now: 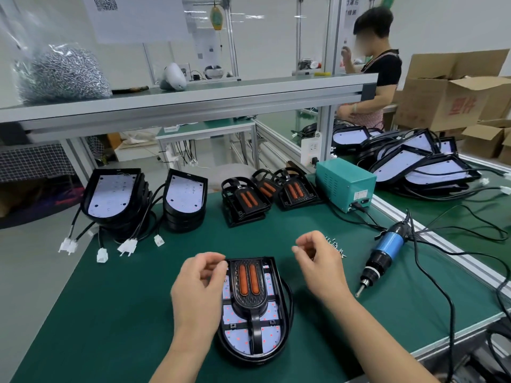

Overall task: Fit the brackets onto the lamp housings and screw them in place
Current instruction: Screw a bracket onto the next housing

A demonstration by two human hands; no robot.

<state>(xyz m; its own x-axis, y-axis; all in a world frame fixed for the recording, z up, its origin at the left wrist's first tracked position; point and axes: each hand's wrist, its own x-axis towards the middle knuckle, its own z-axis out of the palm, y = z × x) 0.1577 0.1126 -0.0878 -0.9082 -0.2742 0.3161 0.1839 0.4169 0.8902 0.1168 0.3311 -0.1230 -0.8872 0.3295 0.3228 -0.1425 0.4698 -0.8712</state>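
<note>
A black lamp housing (279, 341) with a white LED board lies on the green mat in front of me. A black bracket (250, 302) with two orange strips sits on top of it. My left hand (197, 294) lies along the housing's left side, its curled thumb and forefinger pinching the top left corner. My right hand (320, 266) hovers above the mat to the right of the housing, fingers curled with the thumb against the fingertips; anything between them is too small to see. Loose screws (336, 244) lie just behind it.
An electric screwdriver (383, 252) lies to the right, cabled to a teal power box (345, 181). Two stacks of housings (113, 194) (185, 197) and several spare brackets (246, 200) stand at the back. More housings (420, 164) are piled far right, near another person (378, 67).
</note>
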